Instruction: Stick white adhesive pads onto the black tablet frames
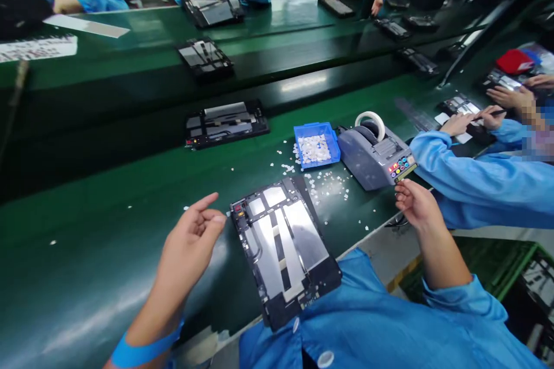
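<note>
An opened tablet (285, 248), its silver battery panels facing up, lies at the table's front edge, tilted, with a dark flat piece partly under it. Just left of it hovers my left hand (193, 236), index finger stretched out, the other fingers loosely curled, nothing in it. My right hand (415, 202) is at the front outlet of a grey tape dispenser (376, 153), thumb and fingers pinched together. Whatever they pinch is too small to make out. A roll of white tape (371, 124) sits on top of the dispenser, and its red display is lit.
A blue tray (318, 164) of small white scraps stands left of the dispenser, with scraps scattered around. Behind lies another opened tablet (227, 124); a further tablet (205, 59) rests beyond. A co-worker's sleeve (480, 184) is close on the right. Other people work across the line.
</note>
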Action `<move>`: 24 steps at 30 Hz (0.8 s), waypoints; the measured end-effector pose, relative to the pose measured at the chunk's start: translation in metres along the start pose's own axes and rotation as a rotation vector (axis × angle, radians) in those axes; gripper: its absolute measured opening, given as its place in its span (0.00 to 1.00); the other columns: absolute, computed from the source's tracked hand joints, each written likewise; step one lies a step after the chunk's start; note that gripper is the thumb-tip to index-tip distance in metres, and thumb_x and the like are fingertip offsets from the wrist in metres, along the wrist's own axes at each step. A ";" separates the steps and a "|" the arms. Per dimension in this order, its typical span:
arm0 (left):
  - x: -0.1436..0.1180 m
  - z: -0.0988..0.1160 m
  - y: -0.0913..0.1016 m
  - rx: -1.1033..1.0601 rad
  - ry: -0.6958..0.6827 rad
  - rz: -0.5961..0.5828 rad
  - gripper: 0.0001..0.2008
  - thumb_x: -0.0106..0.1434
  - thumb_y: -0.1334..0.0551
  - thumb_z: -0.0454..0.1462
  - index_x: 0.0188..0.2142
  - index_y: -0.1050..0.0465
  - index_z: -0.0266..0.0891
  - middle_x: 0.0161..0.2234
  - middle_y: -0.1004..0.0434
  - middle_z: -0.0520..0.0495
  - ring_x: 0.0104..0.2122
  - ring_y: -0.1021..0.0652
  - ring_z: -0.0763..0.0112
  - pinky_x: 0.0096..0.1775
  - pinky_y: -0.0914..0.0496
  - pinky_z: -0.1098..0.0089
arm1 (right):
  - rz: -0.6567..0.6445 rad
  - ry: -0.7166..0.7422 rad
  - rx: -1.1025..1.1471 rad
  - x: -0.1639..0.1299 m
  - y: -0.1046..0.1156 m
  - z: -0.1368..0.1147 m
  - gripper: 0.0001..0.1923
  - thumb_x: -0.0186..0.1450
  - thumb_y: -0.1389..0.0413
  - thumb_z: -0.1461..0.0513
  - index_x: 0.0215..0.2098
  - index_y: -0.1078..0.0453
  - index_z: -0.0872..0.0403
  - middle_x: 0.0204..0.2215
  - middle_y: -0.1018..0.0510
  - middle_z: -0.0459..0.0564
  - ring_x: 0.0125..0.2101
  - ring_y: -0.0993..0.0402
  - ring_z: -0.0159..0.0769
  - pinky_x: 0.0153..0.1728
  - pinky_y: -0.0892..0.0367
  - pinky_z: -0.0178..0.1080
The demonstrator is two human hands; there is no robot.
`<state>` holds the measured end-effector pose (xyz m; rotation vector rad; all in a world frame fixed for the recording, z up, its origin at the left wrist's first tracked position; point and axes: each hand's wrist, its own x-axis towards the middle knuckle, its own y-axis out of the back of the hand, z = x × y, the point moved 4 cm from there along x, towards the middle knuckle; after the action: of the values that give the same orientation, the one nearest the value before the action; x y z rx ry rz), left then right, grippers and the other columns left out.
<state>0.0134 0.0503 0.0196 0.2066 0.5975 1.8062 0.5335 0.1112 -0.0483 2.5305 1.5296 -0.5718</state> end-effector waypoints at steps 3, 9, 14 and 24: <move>-0.001 0.001 0.001 -0.023 -0.001 0.021 0.32 0.62 0.35 0.50 0.61 0.30 0.37 0.35 0.23 0.49 0.33 0.25 0.66 0.37 0.29 0.67 | -0.012 -0.024 0.036 -0.003 -0.009 0.003 0.22 0.45 0.26 0.55 0.28 0.31 0.53 0.20 0.31 0.39 0.18 0.38 0.23 0.15 0.44 0.26; -0.025 0.008 0.001 -0.124 -0.035 0.060 0.23 0.64 0.36 0.44 0.56 0.27 0.37 0.33 0.25 0.51 0.30 0.26 0.72 0.35 0.30 0.70 | -0.151 -0.065 -0.062 -0.070 -0.038 0.015 0.17 0.52 0.25 0.54 0.31 0.25 0.52 0.24 0.24 0.43 0.19 0.37 0.25 0.16 0.42 0.28; -0.036 0.029 -0.023 -0.335 -0.016 -0.103 0.16 0.62 0.33 0.38 0.49 0.24 0.38 0.39 0.21 0.47 0.34 0.24 0.73 0.37 0.29 0.72 | -0.668 0.136 -0.371 -0.131 -0.162 0.004 0.11 0.64 0.32 0.52 0.36 0.20 0.51 0.26 0.21 0.46 0.24 0.30 0.31 0.25 0.34 0.33; -0.031 0.010 -0.011 -0.336 -0.093 0.052 0.09 0.71 0.38 0.42 0.38 0.27 0.39 0.39 0.18 0.45 0.38 0.21 0.68 0.43 0.26 0.67 | -1.100 0.743 -0.695 -0.163 -0.298 0.010 0.13 0.73 0.45 0.57 0.44 0.17 0.50 0.35 0.15 0.49 0.34 0.21 0.38 0.35 0.29 0.40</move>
<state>0.0369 0.0264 0.0279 0.0770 0.2188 1.9048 0.2030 0.1158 0.0302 1.2329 2.6620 0.8307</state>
